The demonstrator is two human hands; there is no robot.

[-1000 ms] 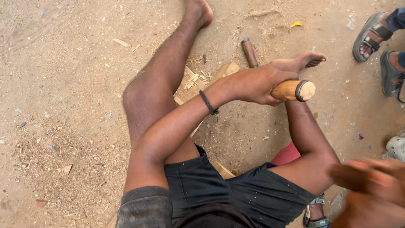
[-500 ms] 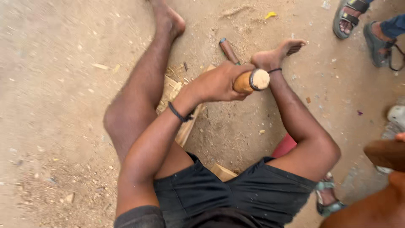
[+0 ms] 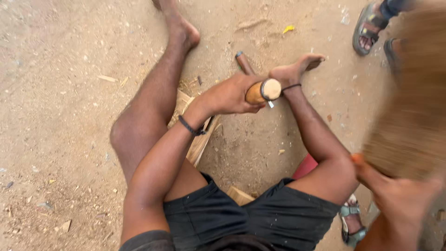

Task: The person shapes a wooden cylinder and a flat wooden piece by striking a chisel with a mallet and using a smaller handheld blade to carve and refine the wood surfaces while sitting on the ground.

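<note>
— Well, where is the tool now?
— I see the left hand point(image 3: 227, 95) closed around the wooden tool handle point(image 3: 263, 90), between the legs, above the wood plank point(image 3: 200, 142). The right hand point(image 3: 399, 200) is blurred; I cannot tell its grip.
— And the step?
— Positioning, I judge. Next needs a steady handle.
</note>
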